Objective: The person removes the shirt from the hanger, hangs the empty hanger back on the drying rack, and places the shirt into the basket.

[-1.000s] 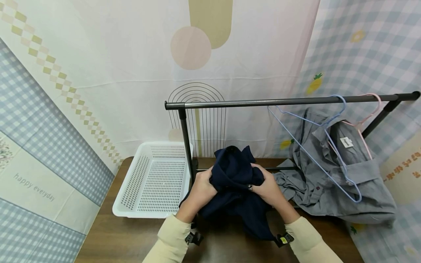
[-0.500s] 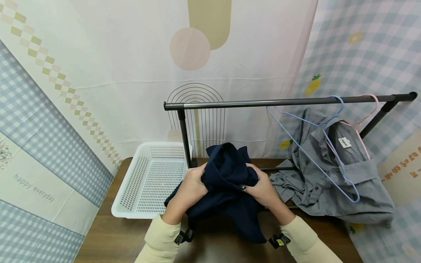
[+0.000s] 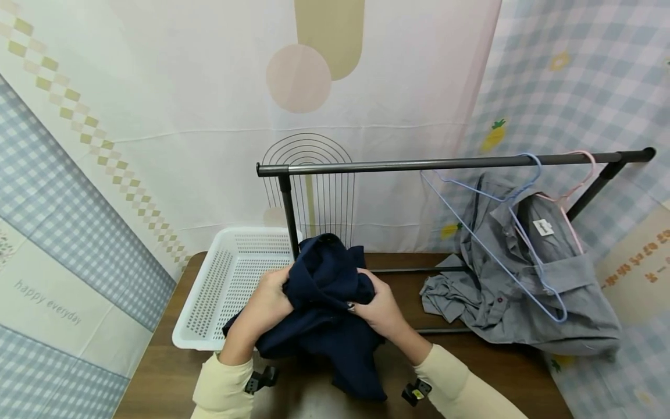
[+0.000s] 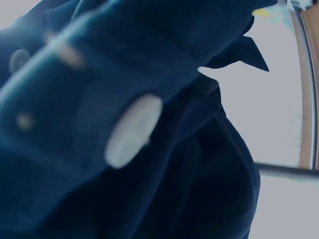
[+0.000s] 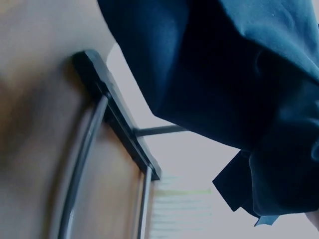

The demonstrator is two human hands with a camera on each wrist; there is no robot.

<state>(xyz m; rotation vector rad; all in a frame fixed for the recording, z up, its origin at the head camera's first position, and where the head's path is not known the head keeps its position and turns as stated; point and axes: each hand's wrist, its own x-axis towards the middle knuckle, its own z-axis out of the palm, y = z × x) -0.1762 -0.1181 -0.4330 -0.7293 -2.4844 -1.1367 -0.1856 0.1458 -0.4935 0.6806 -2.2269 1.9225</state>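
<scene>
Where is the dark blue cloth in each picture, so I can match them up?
Head: the dark blue cloth is at the lower middle, a bit left, held by the left hand and right hand.
Left wrist: it fills most of the left and middle, very close.
Right wrist: it fills the upper right, hanging down the right side.
Shared landmark: the black rack; parts show in all three.

One left hand (image 3: 269, 299) and one right hand (image 3: 382, 308) make two, matched by two black wrist cameras (image 3: 262, 379). Garments number two: one navy garment (image 3: 319, 334) and, as far as the crumpled folds allow counting, one grey garment (image 3: 565, 305) bearing one white label (image 3: 543, 227). There are two hangers, one blue hanger (image 3: 510, 199) and one pink hanger (image 3: 563, 199), plus one clothes rack (image 3: 392, 166), one white basket (image 3: 206, 297) and one surface (image 3: 173, 390).
</scene>
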